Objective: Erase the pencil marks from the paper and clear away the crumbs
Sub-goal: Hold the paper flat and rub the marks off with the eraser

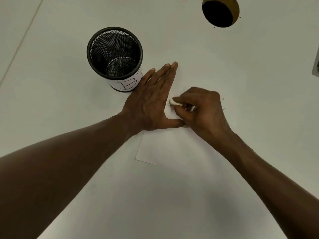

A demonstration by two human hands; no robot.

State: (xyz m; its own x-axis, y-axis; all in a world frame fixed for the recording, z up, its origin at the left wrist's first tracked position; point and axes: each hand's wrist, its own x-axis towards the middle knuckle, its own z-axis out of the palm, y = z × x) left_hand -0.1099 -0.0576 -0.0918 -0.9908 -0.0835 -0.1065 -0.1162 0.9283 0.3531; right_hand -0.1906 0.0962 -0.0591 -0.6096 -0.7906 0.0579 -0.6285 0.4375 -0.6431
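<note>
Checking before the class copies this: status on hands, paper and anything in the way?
Left hand flat, pinning paper. Right hand gripping white eraser on the sheet. Mesh pen cup beside left hand, not blocking.

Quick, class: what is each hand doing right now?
Left hand: open, flat, pressing the paper down.
Right hand: closed, pinching the white eraser.

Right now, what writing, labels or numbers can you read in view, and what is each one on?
"B": a large hand-drawn letter on the white label wrapped round the base of the black mesh cup; the left hand covers the label's right edge, so more letters may be hidden.
Paper: no readable writing on the part that shows.
Eraser in the right hand: no print visible.
</note>
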